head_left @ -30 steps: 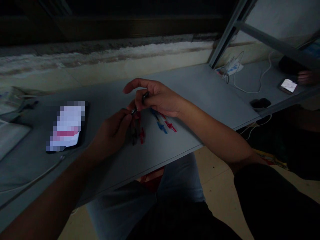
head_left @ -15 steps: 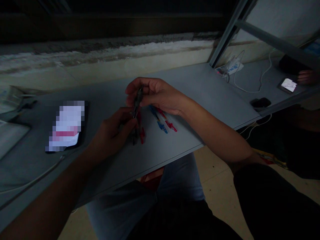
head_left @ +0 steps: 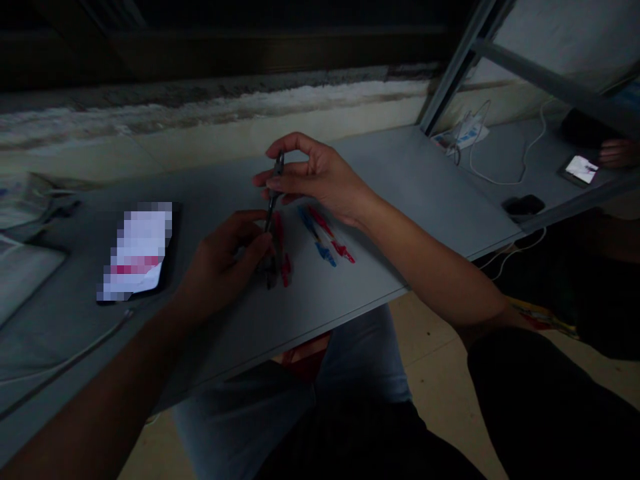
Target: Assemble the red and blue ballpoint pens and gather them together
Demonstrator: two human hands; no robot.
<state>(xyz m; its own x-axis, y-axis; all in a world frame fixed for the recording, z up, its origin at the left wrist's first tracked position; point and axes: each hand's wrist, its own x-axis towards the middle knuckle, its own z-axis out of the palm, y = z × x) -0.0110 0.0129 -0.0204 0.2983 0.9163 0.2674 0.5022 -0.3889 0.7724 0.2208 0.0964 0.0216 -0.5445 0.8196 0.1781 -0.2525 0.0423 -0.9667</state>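
A dark pen [head_left: 273,200] is held above the desk between both hands, tilted with its upper end toward the wall. My left hand [head_left: 233,253] pinches its lower end between thumb and fingers. Higher up, the thumb and fingers of my right hand [head_left: 313,175] grip the same pen, the index finger at its top. Beneath my hands lie a red pen [head_left: 285,270] and a dark pen [head_left: 271,275], partly hidden by my left hand. Just right of them, a blue pen [head_left: 325,253] and another red pen [head_left: 344,250] rest side by side.
On the left lies a phone [head_left: 137,250] with a lit screen, near a white cable [head_left: 95,343]. A power strip [head_left: 463,137] with cables stands beyond the metal frame [head_left: 453,73]. At far right, another person's hand [head_left: 619,153] is beside a lit phone [head_left: 583,169].
My right hand has moved up and slightly away toward the wall, its fingers now higher on the pen. My left hand has stayed nearly in place, still pinching the lower end.
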